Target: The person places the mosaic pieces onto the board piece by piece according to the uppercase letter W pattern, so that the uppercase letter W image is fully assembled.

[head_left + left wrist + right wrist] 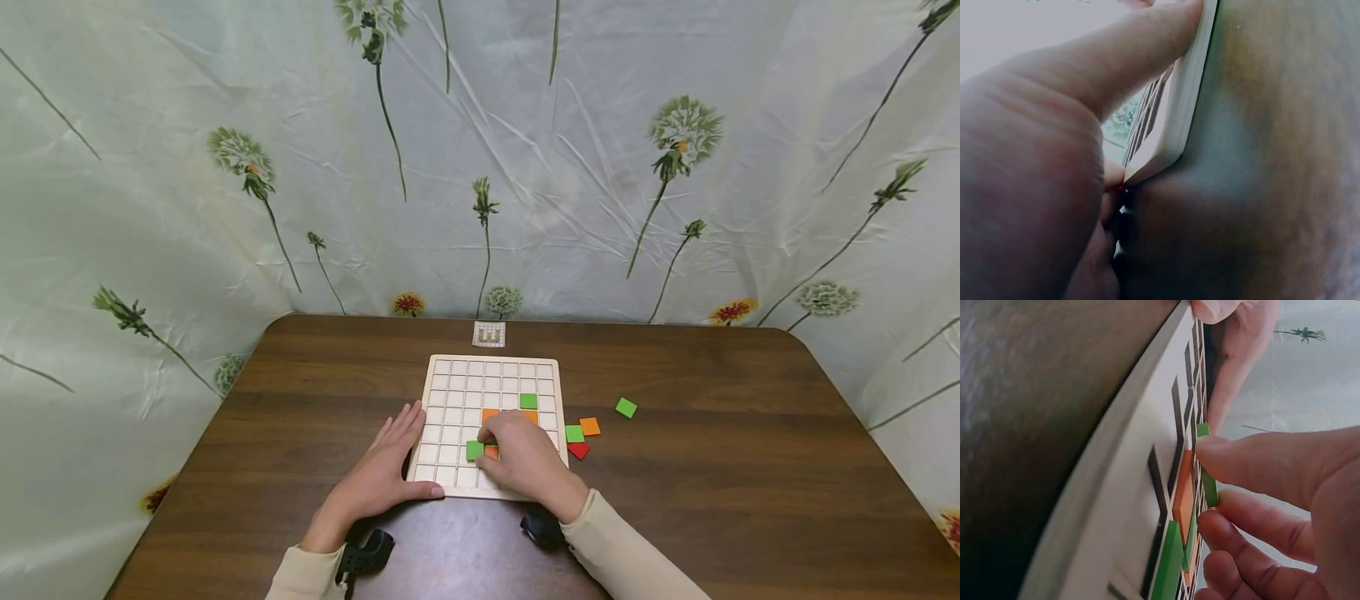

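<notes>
A pale wooden grid board point(446, 433) lies on the table, with several green and orange square tiles in its cells, among them a green tile point(528, 401) and an orange tile point(491, 414). My left hand point(382, 468) rests against the board's near left corner, fingers extended along the left side and thumb on the front edge. Over the board, my right hand point(529, 457) pinches a green tile point(1210, 487) between thumb and index finger, as the right wrist view shows. Beneath that hand, part of the grid is hidden in the head view.
Right of the board lie loose tiles: a green one point(574, 433), an orange one point(590, 427), a red one point(578, 451) and a farther green one point(626, 407). A small patterned card point(489, 334) lies beyond the board. Behind the brown table point(712, 467) hangs a floral curtain point(570, 167).
</notes>
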Demonstrator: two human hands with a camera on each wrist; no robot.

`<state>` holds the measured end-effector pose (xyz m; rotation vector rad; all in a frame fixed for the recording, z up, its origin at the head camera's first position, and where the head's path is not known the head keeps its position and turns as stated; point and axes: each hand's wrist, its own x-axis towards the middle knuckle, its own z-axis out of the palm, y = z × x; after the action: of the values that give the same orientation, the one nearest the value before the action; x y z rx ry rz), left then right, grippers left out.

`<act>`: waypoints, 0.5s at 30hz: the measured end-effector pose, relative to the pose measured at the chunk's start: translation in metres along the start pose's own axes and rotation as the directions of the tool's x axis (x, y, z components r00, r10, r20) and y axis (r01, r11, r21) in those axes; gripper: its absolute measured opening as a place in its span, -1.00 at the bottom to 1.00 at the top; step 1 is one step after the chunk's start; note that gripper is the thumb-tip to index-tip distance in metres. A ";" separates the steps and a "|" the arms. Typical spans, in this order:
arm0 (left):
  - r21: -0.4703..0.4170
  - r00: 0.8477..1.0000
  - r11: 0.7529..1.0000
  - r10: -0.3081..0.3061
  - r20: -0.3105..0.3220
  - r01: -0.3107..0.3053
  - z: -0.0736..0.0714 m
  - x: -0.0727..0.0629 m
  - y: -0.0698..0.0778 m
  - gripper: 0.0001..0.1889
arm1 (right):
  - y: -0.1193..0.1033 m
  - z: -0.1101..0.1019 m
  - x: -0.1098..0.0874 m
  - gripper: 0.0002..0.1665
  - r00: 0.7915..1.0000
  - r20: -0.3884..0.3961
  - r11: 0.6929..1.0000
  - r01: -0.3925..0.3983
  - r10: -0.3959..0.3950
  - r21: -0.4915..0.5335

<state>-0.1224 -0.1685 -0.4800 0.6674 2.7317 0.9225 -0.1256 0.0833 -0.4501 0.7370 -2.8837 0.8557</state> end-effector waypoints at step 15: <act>-0.001 1.000 1.000 -0.005 0.006 0.005 -0.001 0.000 0.002 0.27 | -0.004 0.006 0.004 -0.84 0.999 0.030 1.000 0.022 -0.022 -0.012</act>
<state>-0.1223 -0.1677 -0.4781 0.6616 2.7258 0.9195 -0.1271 0.0756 -0.4521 0.7858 -2.8987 0.8308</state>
